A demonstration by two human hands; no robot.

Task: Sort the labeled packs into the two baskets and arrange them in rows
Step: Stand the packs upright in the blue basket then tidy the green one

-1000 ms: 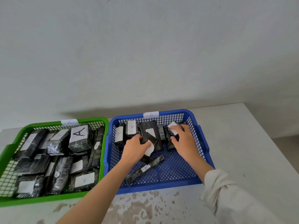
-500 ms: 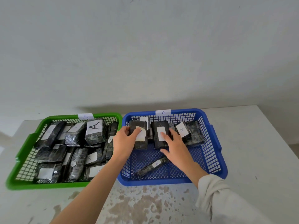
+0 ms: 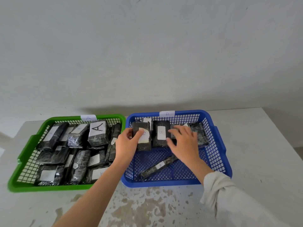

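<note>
A blue basket (image 3: 219, 145) tagged B holds a back row of black wrapped packs with white labels. My left hand (image 3: 127, 145) grips the leftmost pack (image 3: 142, 141) of that row, thumb on its label. My right hand (image 3: 185, 143) rests with spread fingers on the packs right of the pack labeled B (image 3: 161, 135). A long thin pack (image 3: 158, 167) lies diagonally on the basket floor. The green basket (image 3: 24, 163) tagged A at the left is full of several packs, one with a large A label (image 3: 98, 133).
Both baskets sit side by side on a white table (image 3: 262, 153) with worn brown patches near its front edge. A plain wall stands behind. The table's right edge runs past the blue basket.
My left hand set its pack down into the back row's left end. My right hand slid from the middle pack to the packs further right. The view shifted slightly.
</note>
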